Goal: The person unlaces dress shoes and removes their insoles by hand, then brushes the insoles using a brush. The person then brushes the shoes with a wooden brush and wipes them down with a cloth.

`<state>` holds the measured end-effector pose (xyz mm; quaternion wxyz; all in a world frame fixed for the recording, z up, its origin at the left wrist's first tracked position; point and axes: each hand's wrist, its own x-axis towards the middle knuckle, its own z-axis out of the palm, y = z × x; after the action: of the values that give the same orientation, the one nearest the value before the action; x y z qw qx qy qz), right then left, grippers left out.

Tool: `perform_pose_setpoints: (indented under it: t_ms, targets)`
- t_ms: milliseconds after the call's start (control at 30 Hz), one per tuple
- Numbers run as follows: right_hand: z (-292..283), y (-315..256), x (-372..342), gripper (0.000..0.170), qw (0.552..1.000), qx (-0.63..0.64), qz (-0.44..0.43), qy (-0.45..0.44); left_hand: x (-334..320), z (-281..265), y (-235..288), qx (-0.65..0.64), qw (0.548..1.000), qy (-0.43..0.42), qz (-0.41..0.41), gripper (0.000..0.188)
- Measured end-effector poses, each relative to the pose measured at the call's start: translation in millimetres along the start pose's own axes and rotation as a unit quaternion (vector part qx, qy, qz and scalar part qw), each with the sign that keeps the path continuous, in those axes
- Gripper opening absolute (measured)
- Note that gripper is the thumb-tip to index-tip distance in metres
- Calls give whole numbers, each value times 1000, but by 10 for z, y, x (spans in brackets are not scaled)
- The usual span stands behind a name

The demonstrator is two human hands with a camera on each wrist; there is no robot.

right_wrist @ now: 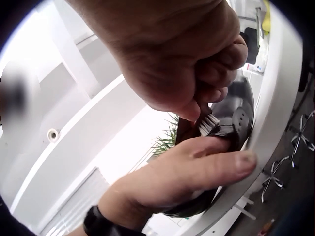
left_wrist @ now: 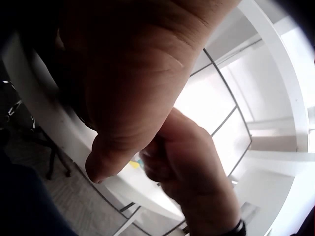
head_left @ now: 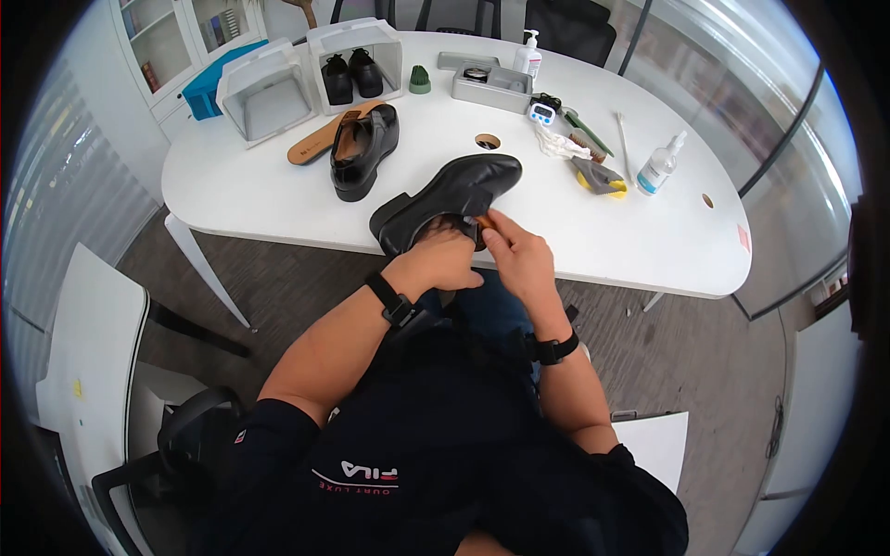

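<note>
A black leather shoe (head_left: 450,195) lies tilted on its side over the table's near edge, toe to the upper right. My left hand (head_left: 440,259) holds it with fingers inside the opening, which hides them; the thumb sticks out straight. In my right hand (head_left: 524,259) is a small brush (head_left: 484,222) with a wooden handle, gripped close to the shoe's opening. The right wrist view shows its pale bristles (right_wrist: 209,124) against the shoe's lace flap (right_wrist: 240,120). In the left wrist view, the left thumb (left_wrist: 106,162) hides most of the work.
To the left stand the other black shoe (head_left: 366,153), a tan insole (head_left: 315,144) and two clear shoe boxes (head_left: 269,93), one holding black shoes (head_left: 352,76). A metal tin (head_left: 491,93), timer (head_left: 542,113), cloths (head_left: 598,176), brushes (head_left: 589,134) and spray bottle (head_left: 660,167) lie right.
</note>
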<state>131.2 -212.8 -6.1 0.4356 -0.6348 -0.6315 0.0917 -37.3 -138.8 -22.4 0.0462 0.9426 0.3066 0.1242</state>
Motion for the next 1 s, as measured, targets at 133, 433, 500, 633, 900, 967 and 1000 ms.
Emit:
perform_pose_setpoints:
  t_ms: [133, 433, 500, 633, 900, 967, 1000]
  targets:
    - [222, 258, -72, 38, 991, 134, -1, -30, -96, -80, -62, -89, 993, -56, -45, 44]
    - [-168, -51, -103, 36, 996, 41, 67, 48, -92, 46, 33, -694, 683, 174, -145, 33]
    - [115, -17, -124, 37, 993, 81, -76, 44, -39, 164, -81, -733, 654, 159, -99, 34]
    - [203, 165, 23, 37, 991, -92, -66, 66, 94, 13, -7, -843, 452, 233, -175, 42]
    - [300, 54, 70, 38, 993, 19, -106, 46, 380, 175, -82, -868, 399, 232, -183, 39]
    - [241, 145, 204, 38, 996, -21, -68, 60, 433, 161, -81, -887, 363, 235, -161, 40]
    - [192, 171, 275, 39, 995, -59, -26, 81, 406, 79, -37, -901, 340, 224, -153, 34]
